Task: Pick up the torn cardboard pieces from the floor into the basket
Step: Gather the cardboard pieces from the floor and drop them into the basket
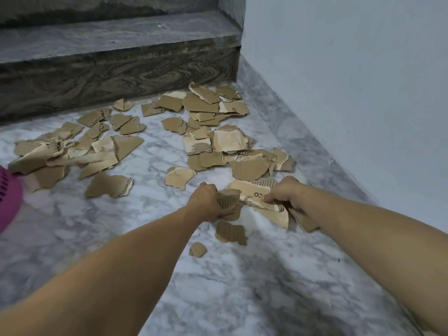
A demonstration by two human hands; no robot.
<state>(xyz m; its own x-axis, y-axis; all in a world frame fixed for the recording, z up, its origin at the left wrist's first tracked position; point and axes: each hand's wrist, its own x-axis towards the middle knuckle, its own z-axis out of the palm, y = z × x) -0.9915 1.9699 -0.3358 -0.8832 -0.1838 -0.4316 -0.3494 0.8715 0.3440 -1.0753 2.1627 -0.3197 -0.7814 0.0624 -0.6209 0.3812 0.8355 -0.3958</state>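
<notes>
down on the marbled grey floor (135,214), the left hand (206,202) curls round a small corrugated scrap (228,199), ribs running up and down. the right hand (283,192) pinches a larger pale printed piece (254,192), its long axis lying left to right, with more brown sheets under it. torn cardboard pieces (213,141), flat and jagged-edged, lie scattered toward the dark stone step (116,76). the pink slotted basket (8,197) sits at the far left edge, well apart from both hands.
</notes>
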